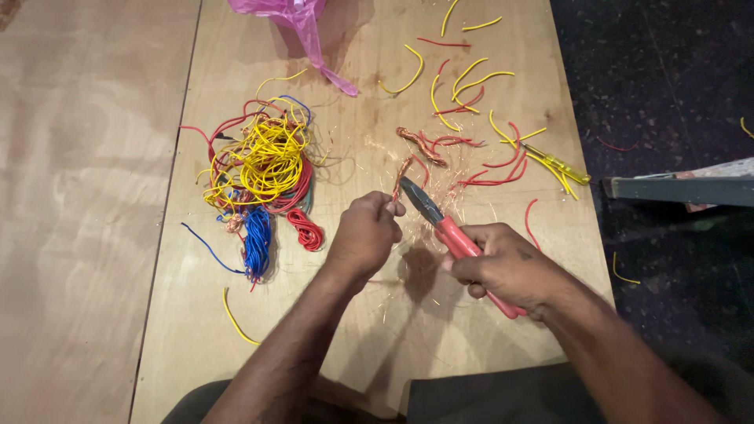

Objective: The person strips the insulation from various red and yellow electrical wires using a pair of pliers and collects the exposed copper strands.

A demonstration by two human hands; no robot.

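Head view: left hand fingers pinch a half-hidden copper strand; right hand fingers grip red-handled pliers.

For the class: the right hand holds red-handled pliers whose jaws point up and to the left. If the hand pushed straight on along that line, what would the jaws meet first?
Most likely the copper strand pinched in the left hand. The pliers in the right hand point their tips right at it; whether they already touch is unclear.

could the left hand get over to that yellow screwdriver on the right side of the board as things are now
Probably not directly. The left hand is pinching a bare copper strand, and the right hand with the red-handled pliers lies between it and the yellow screwdriver.
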